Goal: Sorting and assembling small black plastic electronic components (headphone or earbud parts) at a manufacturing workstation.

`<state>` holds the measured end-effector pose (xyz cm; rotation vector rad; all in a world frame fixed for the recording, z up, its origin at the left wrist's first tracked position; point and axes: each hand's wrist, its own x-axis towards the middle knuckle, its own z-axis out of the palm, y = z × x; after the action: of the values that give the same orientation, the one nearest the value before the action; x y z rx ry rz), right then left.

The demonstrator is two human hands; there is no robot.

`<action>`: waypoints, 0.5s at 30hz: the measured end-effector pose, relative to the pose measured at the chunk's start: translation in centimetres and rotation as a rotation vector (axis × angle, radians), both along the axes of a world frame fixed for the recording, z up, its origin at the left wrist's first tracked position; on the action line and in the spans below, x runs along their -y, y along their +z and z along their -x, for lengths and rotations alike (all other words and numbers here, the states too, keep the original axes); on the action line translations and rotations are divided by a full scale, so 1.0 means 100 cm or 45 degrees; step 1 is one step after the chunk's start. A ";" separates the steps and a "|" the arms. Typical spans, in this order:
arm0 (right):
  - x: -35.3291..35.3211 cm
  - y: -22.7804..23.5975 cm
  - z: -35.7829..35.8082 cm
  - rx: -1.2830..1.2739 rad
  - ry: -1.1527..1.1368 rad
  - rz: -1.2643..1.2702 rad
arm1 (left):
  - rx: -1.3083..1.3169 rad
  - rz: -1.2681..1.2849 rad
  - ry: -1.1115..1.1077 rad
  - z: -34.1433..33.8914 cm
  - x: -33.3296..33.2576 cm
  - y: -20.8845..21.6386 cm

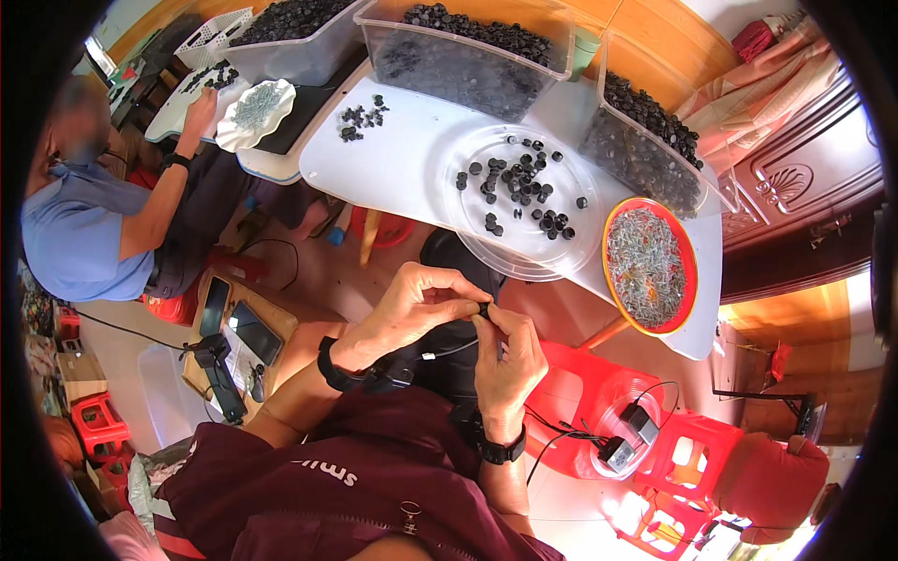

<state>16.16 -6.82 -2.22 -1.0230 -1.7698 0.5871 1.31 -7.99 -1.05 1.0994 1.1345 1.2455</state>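
Observation:
Over my lap, just in front of the table edge, my left hand (409, 304) and my right hand (510, 365) meet fingertip to fingertip. Between them they pinch a small black round piece (484, 309), mostly covered by the fingers. Beyond the hands, a clear round lid-like tray (564, 196) sits partly over the white table's edge, with many loose black caps (524, 178) scattered in it. At its right stands a red bowl (691, 280) filled with thin silvery metal pins (645, 266).
Clear bins (449, 79) of black parts line the table's back. A small pile of black pieces (363, 117) lies on the white table (327, 164). A co-worker (89, 220) reaches near a white scalloped plate (227, 134) of pins. A red stool (561, 374) with chargers (617, 453) stands right.

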 end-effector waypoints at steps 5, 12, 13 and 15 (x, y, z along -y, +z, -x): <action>-0.004 -0.001 -0.002 -0.047 0.070 0.021 | 0.093 0.046 -0.036 0.001 -0.002 -0.003; -0.005 -0.002 -0.002 0.003 0.111 0.031 | 0.238 0.134 -0.039 0.004 -0.003 -0.009; -0.005 -0.002 -0.001 0.003 0.122 0.040 | 0.246 0.174 -0.031 0.004 -0.002 -0.010; -0.005 -0.003 -0.001 0.009 0.118 0.053 | 0.242 0.145 -0.041 0.004 -0.002 -0.017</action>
<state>16.31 -6.28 -2.51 -0.9766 -1.8254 0.6813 0.89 -7.77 -2.78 0.8908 1.0265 1.2174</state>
